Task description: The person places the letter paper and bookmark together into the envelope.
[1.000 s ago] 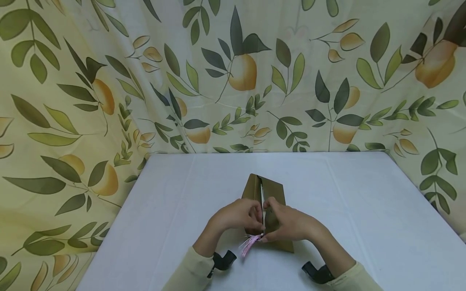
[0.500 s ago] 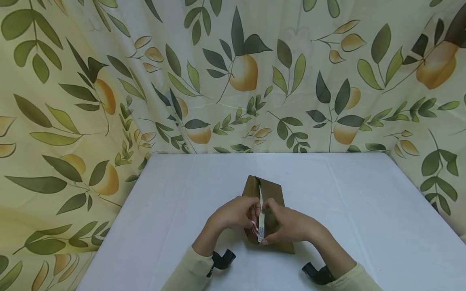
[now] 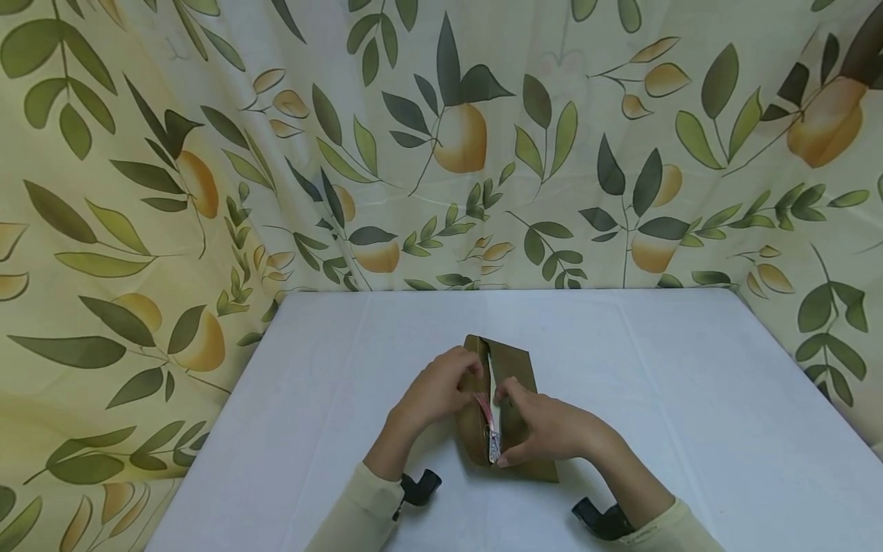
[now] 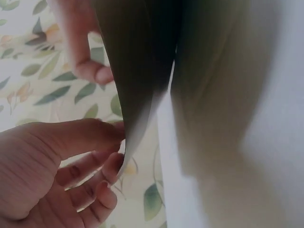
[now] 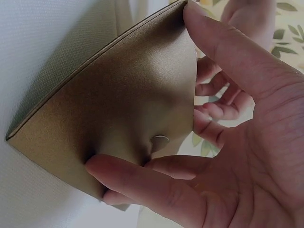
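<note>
A bronze-brown envelope (image 3: 513, 364) stands partly opened on the table, with a slit running along its length. Inside the slit show a whitish strip with a silvery glitter end (image 3: 494, 446) and a pink tassel (image 3: 484, 409). My left hand (image 3: 438, 387) is at the envelope's left side; in the left wrist view its thumb and fingers pinch the edge of a thin flap (image 4: 137, 71). My right hand (image 3: 555, 425) holds the right side. In the right wrist view, its thumb is on the upper corner and fingers press dents into the face of the envelope (image 5: 118, 80).
A white cloth covers the table (image 3: 655, 368), whose far edge meets a curtain (image 3: 552, 153) printed with leaves and fruit. Dark wrist cameras sit on both forearms, the left one (image 3: 422, 487) close to the tabletop.
My left hand has moved up and left from the tassel to the flap. The pink tassel, earlier hanging out at the near end, now lies inside the slit. The right hand stays put.
</note>
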Demonstrator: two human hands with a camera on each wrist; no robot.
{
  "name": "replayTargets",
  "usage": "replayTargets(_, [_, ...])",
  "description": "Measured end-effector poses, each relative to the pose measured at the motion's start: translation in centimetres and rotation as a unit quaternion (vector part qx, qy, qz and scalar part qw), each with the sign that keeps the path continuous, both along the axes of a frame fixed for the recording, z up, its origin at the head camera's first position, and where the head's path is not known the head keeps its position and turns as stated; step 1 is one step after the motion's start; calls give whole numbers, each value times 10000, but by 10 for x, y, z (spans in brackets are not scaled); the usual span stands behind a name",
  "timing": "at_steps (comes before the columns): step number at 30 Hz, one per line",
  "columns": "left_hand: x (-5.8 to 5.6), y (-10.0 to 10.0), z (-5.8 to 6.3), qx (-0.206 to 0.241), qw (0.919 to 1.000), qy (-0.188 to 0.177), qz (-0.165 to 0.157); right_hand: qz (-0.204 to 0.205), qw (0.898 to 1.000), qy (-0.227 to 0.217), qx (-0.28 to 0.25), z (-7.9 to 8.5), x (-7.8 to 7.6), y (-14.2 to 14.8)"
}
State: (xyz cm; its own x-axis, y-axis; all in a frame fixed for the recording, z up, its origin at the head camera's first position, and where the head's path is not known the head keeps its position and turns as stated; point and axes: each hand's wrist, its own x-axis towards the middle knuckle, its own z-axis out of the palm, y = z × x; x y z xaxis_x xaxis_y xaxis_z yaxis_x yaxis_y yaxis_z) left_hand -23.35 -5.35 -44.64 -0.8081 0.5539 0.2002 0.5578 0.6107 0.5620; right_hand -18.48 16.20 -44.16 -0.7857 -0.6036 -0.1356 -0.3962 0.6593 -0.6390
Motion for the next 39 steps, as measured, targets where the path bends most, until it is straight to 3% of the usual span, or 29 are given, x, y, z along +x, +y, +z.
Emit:
replayTargets(5, [-8, -9, -4, 249, 9976, -310, 568, 17, 10000, 35, -31, 0, 1, 0])
replayTargets(9, [-14, -16, -8, 614, 9876, -1038, 1006, -48, 10000, 39, -5, 0, 1, -1])
replayTargets(12, [-17, -19, -12, 737, 9783, -1630, 1042, -196, 9998, 12, 47, 0, 3, -3])
replayTargets(14, [-18, -20, -13, 718, 9757, -1837, 949, -307, 9994, 9, 155, -1, 4, -4])
replayTargets(25, [-19, -19, -17, 714, 9769, -1863, 770, -516, 9912, 424, 1144, -5, 4, -14])
replayTargets(39, [-17, -5, -28, 973, 9822, -1601, 85, -482, 9856, 845, 1384, -7, 1, -16])
